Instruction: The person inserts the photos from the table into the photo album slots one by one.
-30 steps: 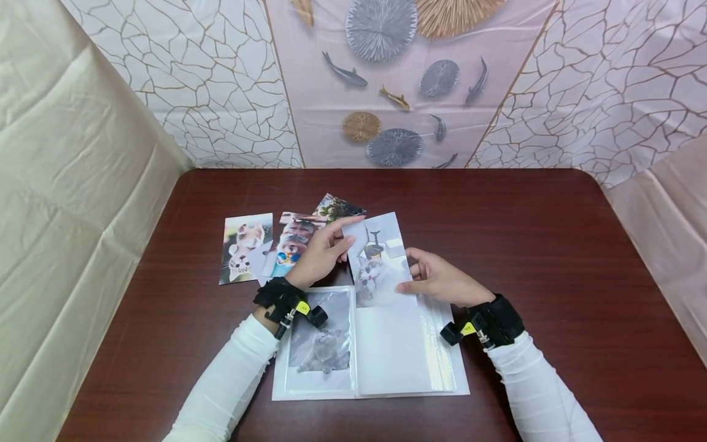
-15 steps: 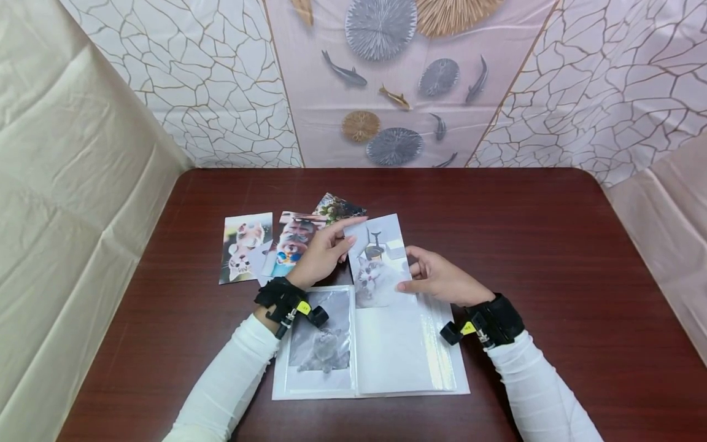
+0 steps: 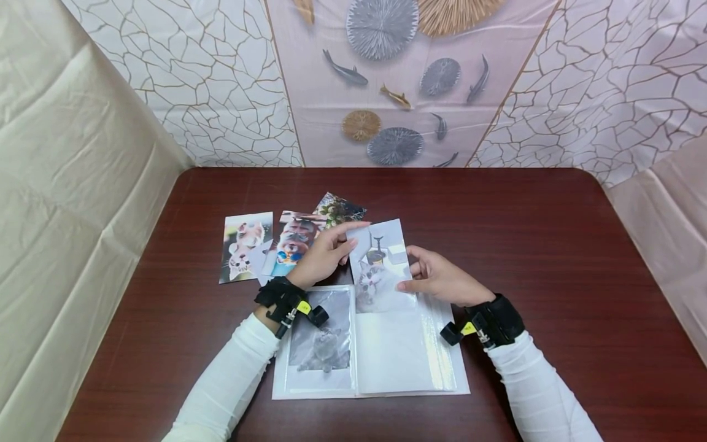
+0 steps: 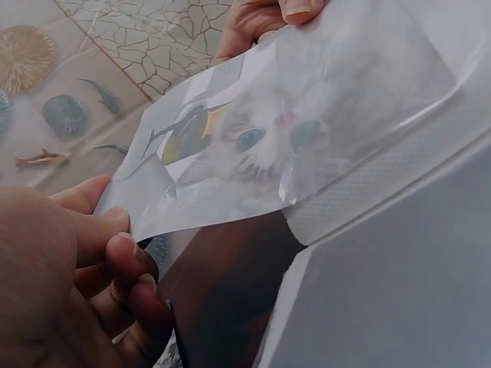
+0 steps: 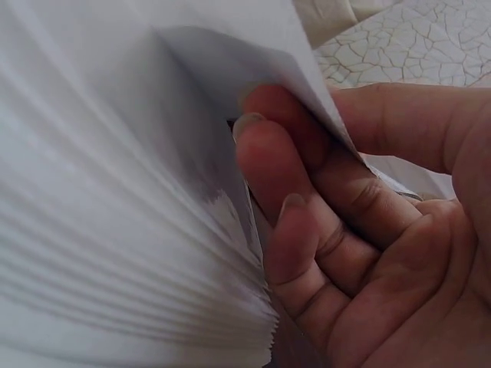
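Note:
A photo [image 3: 381, 248] of a white cat stands partly inside a clear sleeve of the open photo album [image 3: 405, 356]. My left hand [image 3: 320, 258] pinches its upper left corner between thumb and forefinger; in the left wrist view the other fingers curl below the photo [image 4: 207, 153]. At the right edge, my right hand [image 3: 442, 276] pinches the album's sleeve near its mouth, thumb in front and fingers behind. The right wrist view has this hand [image 5: 368, 222] beside the fanned album pages [image 5: 100, 253]. Whether it grips the photo too is hard to tell.
Left of the album lie a cat photo [image 3: 237, 255] and a colourful photo [image 3: 295, 239], with a dark photo [image 3: 339, 210] behind. A grey picture [image 3: 323, 344] fills the album's left page. The brown table [image 3: 525, 221] ends at a patterned curtain [image 3: 221, 92].
The cat photo has slid slightly down toward the album, deeper into the sleeve, with my left hand following it. My right hand has stayed about where it was.

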The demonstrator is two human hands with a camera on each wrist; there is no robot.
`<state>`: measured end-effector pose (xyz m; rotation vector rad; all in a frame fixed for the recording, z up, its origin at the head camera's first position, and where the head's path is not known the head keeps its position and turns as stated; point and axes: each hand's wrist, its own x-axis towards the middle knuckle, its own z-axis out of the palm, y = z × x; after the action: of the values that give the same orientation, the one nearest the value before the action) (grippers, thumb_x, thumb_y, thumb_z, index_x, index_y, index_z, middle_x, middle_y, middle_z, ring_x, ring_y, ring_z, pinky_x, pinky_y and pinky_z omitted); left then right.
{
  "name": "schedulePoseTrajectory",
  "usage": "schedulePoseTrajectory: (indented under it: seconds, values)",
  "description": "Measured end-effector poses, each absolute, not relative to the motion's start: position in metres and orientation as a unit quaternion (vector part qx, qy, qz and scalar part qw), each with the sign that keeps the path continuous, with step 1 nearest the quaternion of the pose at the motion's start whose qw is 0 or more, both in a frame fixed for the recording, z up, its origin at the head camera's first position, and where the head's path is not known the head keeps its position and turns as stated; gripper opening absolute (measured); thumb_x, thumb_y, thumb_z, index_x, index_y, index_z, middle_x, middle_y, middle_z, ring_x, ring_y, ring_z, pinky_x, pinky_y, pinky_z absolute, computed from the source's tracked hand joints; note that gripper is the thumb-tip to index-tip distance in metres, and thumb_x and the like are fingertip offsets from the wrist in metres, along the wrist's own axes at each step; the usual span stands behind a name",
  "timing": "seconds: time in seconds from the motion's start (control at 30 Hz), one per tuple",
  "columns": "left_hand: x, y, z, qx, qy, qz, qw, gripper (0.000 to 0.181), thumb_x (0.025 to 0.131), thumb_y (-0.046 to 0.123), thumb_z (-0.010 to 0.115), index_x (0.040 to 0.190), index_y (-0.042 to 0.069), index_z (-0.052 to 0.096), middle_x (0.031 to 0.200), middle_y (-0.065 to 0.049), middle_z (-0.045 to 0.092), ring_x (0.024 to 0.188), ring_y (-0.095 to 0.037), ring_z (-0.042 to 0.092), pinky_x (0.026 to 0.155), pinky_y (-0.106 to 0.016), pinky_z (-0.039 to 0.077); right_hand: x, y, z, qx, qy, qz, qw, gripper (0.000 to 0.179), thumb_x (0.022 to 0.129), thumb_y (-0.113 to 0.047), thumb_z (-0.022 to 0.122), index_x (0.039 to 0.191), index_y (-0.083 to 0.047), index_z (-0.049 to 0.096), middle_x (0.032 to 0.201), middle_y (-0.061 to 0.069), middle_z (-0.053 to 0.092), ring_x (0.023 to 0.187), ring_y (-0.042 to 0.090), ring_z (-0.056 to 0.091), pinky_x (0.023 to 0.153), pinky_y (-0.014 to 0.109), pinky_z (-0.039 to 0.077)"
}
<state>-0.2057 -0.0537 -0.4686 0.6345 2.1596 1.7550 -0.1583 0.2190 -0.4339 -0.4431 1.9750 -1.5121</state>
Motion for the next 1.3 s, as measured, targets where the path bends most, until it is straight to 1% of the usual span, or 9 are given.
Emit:
schedulePoseTrajectory:
  seconds: [0.33, 0.47, 0.6, 0.67, 0.8, 0.93, 1.1, 1.17, 1.3]
  values:
    - [-0.2037, -0.0536, -0.4672, 0.221, 0.754, 0.597, 0.162, 0.041, 0.107, 0.014, 0.051, 0.145, 0.031, 0.054, 0.066, -0.009, 0.046, 0.063, -0.035, 0.045, 0.061, -0.030, 0.039, -0.1579, 0.2196, -0.4322, -0.158, 0.742, -0.574, 0.308, 0.068, 0.093, 0.000, 0.070, 0.149, 0.004, 0.032, 0.103, 0.021, 0.075, 0.083, 0.016, 0.074, 0.069, 0.025, 0.056]
    - [-0.2038, -0.0537, -0.4666, 0.224, 0.756, 0.592, 0.166, 0.040, 0.107, 0.014, 0.051, 0.146, 0.027, 0.054, 0.065, -0.008, 0.046, 0.062, -0.034, 0.046, 0.060, -0.030, 0.040, -0.1581, 0.2193, -0.4313, -0.158, 0.741, -0.574, 0.310, 0.067, 0.093, 0.000, 0.069, 0.148, 0.004, 0.032, 0.104, 0.022, 0.074, 0.084, 0.016, 0.075, 0.071, 0.026, 0.057]
    - [-0.2044, -0.0530, -0.4665, 0.224, 0.753, 0.595, 0.171, 0.040, 0.107, 0.016, 0.052, 0.146, 0.020, 0.053, 0.067, -0.009, 0.045, 0.064, -0.037, 0.047, 0.063, -0.032, 0.042, -0.1584, 0.2193, -0.4316, -0.160, 0.738, -0.577, 0.310, 0.068, 0.093, 0.001, 0.069, 0.149, 0.005, 0.031, 0.108, 0.026, 0.073, 0.086, 0.019, 0.076, 0.074, 0.028, 0.059]
    - [-0.2041, -0.0524, -0.4666, 0.223, 0.750, 0.598, 0.172, 0.040, 0.107, 0.018, 0.053, 0.146, 0.020, 0.053, 0.068, -0.011, 0.045, 0.065, -0.037, 0.047, 0.063, -0.033, 0.043, -0.1583, 0.2190, -0.4319, -0.159, 0.738, -0.578, 0.309, 0.068, 0.093, 0.001, 0.069, 0.149, 0.004, 0.031, 0.108, 0.026, 0.073, 0.086, 0.019, 0.076, 0.074, 0.028, 0.060]
    - [-0.2025, -0.0516, -0.4668, 0.231, 0.747, 0.600, 0.170, 0.042, 0.106, 0.020, 0.054, 0.148, 0.025, 0.051, 0.072, -0.016, 0.047, 0.061, -0.035, 0.046, 0.060, -0.033, 0.042, -0.1581, 0.2180, -0.4325, -0.155, 0.742, -0.576, 0.307, 0.067, 0.092, 0.000, 0.070, 0.148, 0.004, 0.033, 0.107, 0.024, 0.074, 0.086, 0.019, 0.076, 0.074, 0.027, 0.059]
    - [-0.2008, -0.0517, -0.4671, 0.236, 0.747, 0.597, 0.171, 0.042, 0.107, 0.021, 0.053, 0.148, 0.029, 0.051, 0.066, -0.016, 0.044, 0.055, -0.035, 0.043, 0.054, -0.033, 0.040, -0.1576, 0.2165, -0.4317, -0.155, 0.740, -0.578, 0.307, 0.066, 0.092, 0.001, 0.070, 0.147, 0.005, 0.033, 0.107, 0.025, 0.074, 0.086, 0.020, 0.076, 0.074, 0.027, 0.059]
    - [-0.2007, -0.0536, -0.4673, 0.241, 0.745, 0.597, 0.176, 0.039, 0.107, 0.021, 0.052, 0.146, 0.027, 0.054, 0.054, -0.007, 0.033, 0.046, -0.028, 0.034, 0.048, -0.033, 0.034, -0.1568, 0.2161, -0.4302, -0.159, 0.734, -0.582, 0.311, 0.067, 0.092, 0.001, 0.070, 0.148, 0.006, 0.032, 0.108, 0.027, 0.073, 0.086, 0.020, 0.076, 0.075, 0.028, 0.060]
    - [-0.2012, -0.0542, -0.4673, 0.247, 0.745, 0.594, 0.175, 0.038, 0.107, 0.021, 0.052, 0.145, 0.026, 0.055, 0.055, -0.004, 0.031, 0.045, -0.025, 0.029, 0.048, -0.032, 0.031, -0.1568, 0.2161, -0.4304, -0.159, 0.735, -0.581, 0.312, 0.067, 0.092, 0.001, 0.070, 0.148, 0.005, 0.032, 0.107, 0.026, 0.073, 0.085, 0.019, 0.076, 0.075, 0.028, 0.059]
    - [-0.2017, -0.0544, -0.4664, 0.251, 0.751, 0.587, 0.170, 0.037, 0.107, 0.023, 0.054, 0.143, 0.026, 0.057, 0.063, -0.004, 0.034, 0.047, -0.022, 0.026, 0.049, -0.030, 0.029, -0.1572, 0.2163, -0.4310, -0.159, 0.736, -0.581, 0.309, 0.067, 0.092, 0.001, 0.070, 0.147, 0.005, 0.033, 0.107, 0.026, 0.074, 0.085, 0.019, 0.076, 0.075, 0.027, 0.059]
